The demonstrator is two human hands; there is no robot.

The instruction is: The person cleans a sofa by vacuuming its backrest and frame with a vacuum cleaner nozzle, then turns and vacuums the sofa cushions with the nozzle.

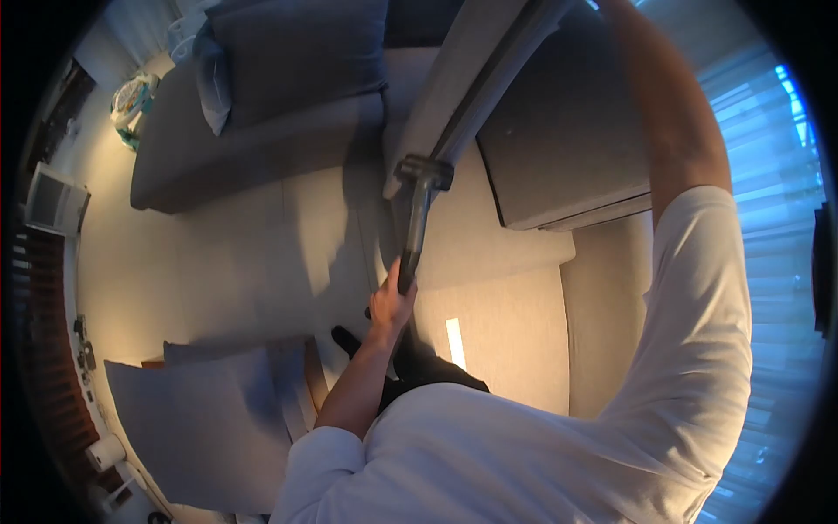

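My left hand [392,299] is wrapped round the dark handle of a handheld vacuum tool [421,210], whose wide dark head lies against a long grey cushion [471,74]. That cushion is tilted up on its edge, with a dark seam along its side. My right arm reaches up to the top edge of the view, beside the cushion's upper end. Only a small part of my right hand [614,7] shows there, and its fingers are hidden.
A grey sofa [262,148] with back cushions stands at the upper left. Another grey sofa section [567,140] is right of the raised cushion. An armchair [201,419] is at the lower left, and sheer curtains [777,262] hang at the right.
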